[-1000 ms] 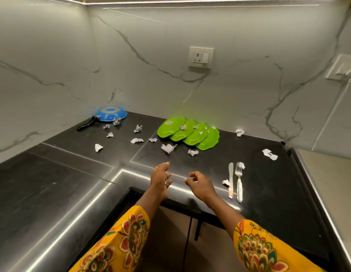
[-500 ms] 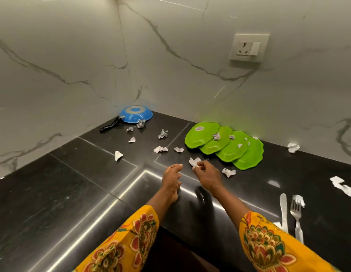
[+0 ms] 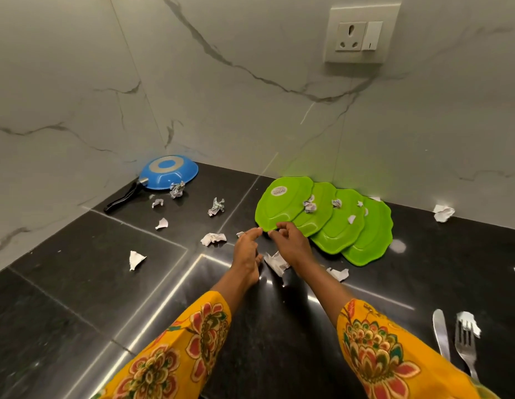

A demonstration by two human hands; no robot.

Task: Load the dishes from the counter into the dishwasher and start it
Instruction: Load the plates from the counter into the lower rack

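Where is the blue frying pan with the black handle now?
In the head view, the blue frying pan lies upside down at the far left corner of the black counter, against the marble wall, left of the green plates.

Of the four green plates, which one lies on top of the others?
The leftmost green plate, the one with the round white sticker. It overlaps its neighbour, and both hands reach to its near edge.
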